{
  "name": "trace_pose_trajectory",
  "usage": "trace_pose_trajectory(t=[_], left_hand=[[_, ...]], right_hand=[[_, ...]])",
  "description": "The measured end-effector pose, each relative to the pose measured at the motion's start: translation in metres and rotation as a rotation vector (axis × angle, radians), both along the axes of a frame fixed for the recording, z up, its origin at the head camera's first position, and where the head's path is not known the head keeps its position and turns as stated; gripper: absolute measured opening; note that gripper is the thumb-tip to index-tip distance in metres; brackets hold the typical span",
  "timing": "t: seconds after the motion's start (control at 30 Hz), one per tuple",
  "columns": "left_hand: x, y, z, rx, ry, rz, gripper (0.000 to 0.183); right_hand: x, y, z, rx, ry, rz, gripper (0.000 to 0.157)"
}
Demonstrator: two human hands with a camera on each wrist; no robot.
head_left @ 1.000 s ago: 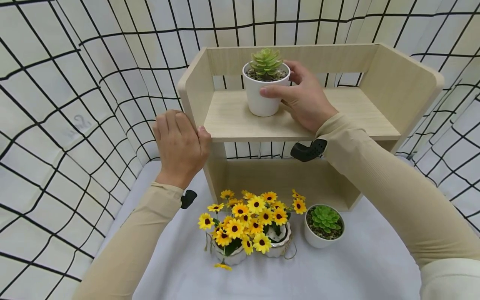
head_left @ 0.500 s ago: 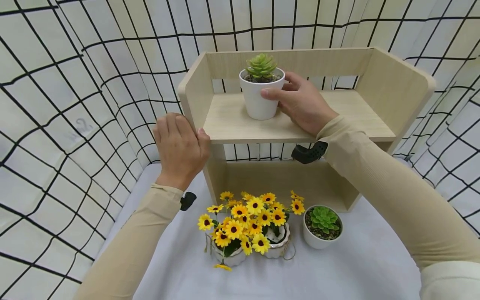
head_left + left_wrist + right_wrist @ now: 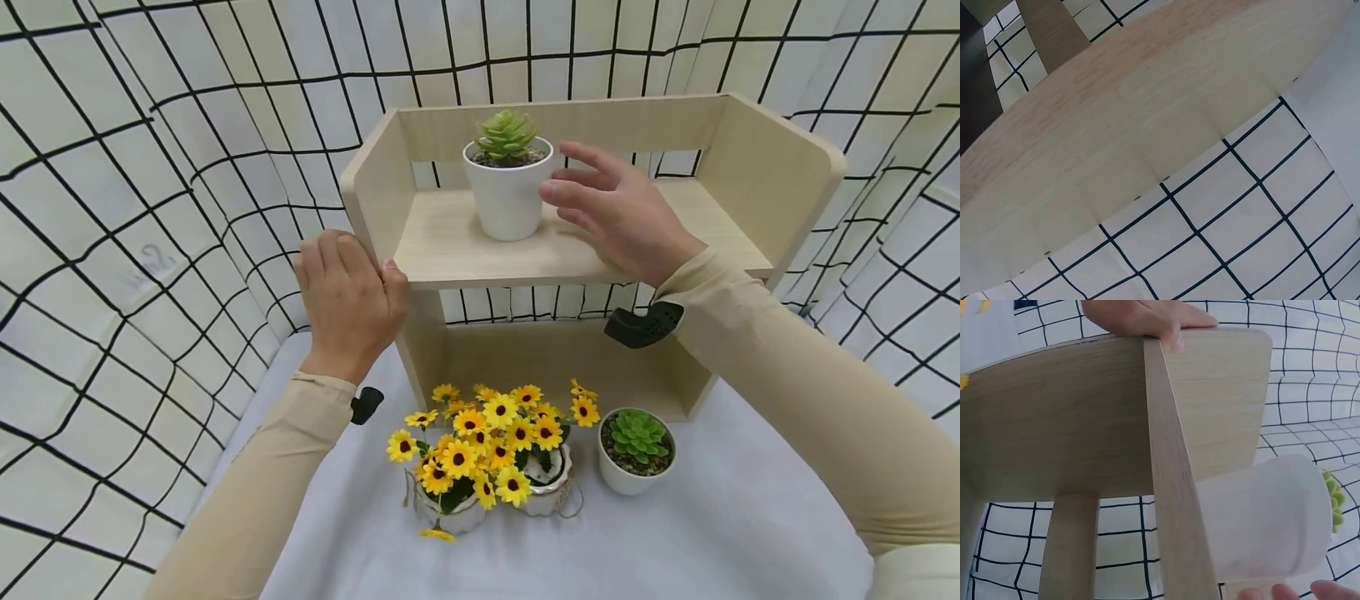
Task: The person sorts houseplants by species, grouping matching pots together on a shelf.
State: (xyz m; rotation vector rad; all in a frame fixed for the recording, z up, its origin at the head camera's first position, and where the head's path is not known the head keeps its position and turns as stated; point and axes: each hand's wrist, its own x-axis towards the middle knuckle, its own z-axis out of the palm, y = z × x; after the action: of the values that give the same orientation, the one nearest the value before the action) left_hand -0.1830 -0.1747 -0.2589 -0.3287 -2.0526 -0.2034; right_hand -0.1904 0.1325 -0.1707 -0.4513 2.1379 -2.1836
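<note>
A white pot [image 3: 508, 200] with a pale green succulent stands on the upper board of a light wooden shelf [image 3: 450, 258], towards its left end. Just right of the pot, my right hand [image 3: 618, 212] has its fingers spread and loosely bent, holding nothing. In the right wrist view, its fingertips [image 3: 1322, 590] show along the bottom beside the pot's side. My left hand [image 3: 348, 304] grips the shelf's left side panel, thumb at the front edge. That same left hand [image 3: 1147, 319] appears at the top of the right wrist view. The left wrist view shows mostly the panel [image 3: 1147, 125].
Two pots of yellow flowers [image 3: 480, 442] stand on the white cloth [image 3: 600, 550] before the shelf. Right of them is a white pot with a darker green succulent [image 3: 637, 437]. Black wire grid [image 3: 150, 250] surrounds the shelf at the back and sides.
My right hand has let go of the succulent pot and drawn slightly to the right, its fingers opening. The pot stays on the upper board. My left hand keeps its grip on the shelf.
</note>
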Motion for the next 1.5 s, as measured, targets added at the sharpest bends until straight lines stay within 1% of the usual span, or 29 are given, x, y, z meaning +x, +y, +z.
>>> trace_pose_trajectory(t=[0.07,0.17,0.23,0.33,0.4,0.5,0.77,0.83,0.97,1.1,1.17,1.23,1.33,1.5], left_hand=[[0.000,-0.001,0.000,0.003,-0.002,0.002,0.039],[0.000,-0.003,0.000,0.009,-0.011,0.001,0.039],[0.000,-0.005,0.000,0.015,-0.017,0.000,0.039],[0.000,-0.007,0.001,0.027,-0.016,-0.008,0.039],[0.000,-0.007,0.001,0.029,-0.010,-0.014,0.038],[-0.001,-0.007,0.001,0.029,-0.003,-0.022,0.038],[-0.003,-0.007,0.001,0.041,0.010,-0.027,0.040],[-0.003,-0.006,0.001,0.042,0.009,-0.027,0.040],[-0.004,-0.004,0.001,0.043,0.009,-0.026,0.040],[-0.004,-0.002,0.001,0.045,0.014,-0.031,0.040],[-0.004,0.000,0.002,0.049,0.015,-0.036,0.040],[-0.004,0.001,0.002,0.052,0.014,-0.038,0.040],[-0.004,0.003,0.002,0.059,0.012,-0.038,0.040],[-0.002,0.005,0.001,0.064,0.008,-0.031,0.041]], right_hand=[[0.006,0.003,-0.002,0.051,0.058,-0.042,0.071],[0.017,0.008,-0.006,0.162,0.151,-0.106,0.063],[0.024,0.010,-0.010,0.196,0.205,-0.112,0.057],[0.035,0.014,-0.017,0.204,0.292,-0.088,0.050],[0.041,0.017,-0.022,0.177,0.346,-0.065,0.047],[0.050,0.023,-0.031,0.125,0.401,-0.034,0.045],[0.063,0.038,-0.063,-0.053,0.404,0.075,0.045],[0.065,0.043,-0.073,-0.106,0.410,0.103,0.046],[0.069,0.054,-0.096,-0.163,0.411,0.146,0.048],[0.073,0.068,-0.120,-0.151,0.383,0.174,0.048],[0.075,0.075,-0.132,-0.152,0.383,0.182,0.048],[0.076,0.081,-0.142,-0.148,0.380,0.173,0.049],[0.079,0.087,-0.155,-0.132,0.366,0.142,0.053],[0.083,0.096,-0.173,-0.059,0.304,0.058,0.060]])
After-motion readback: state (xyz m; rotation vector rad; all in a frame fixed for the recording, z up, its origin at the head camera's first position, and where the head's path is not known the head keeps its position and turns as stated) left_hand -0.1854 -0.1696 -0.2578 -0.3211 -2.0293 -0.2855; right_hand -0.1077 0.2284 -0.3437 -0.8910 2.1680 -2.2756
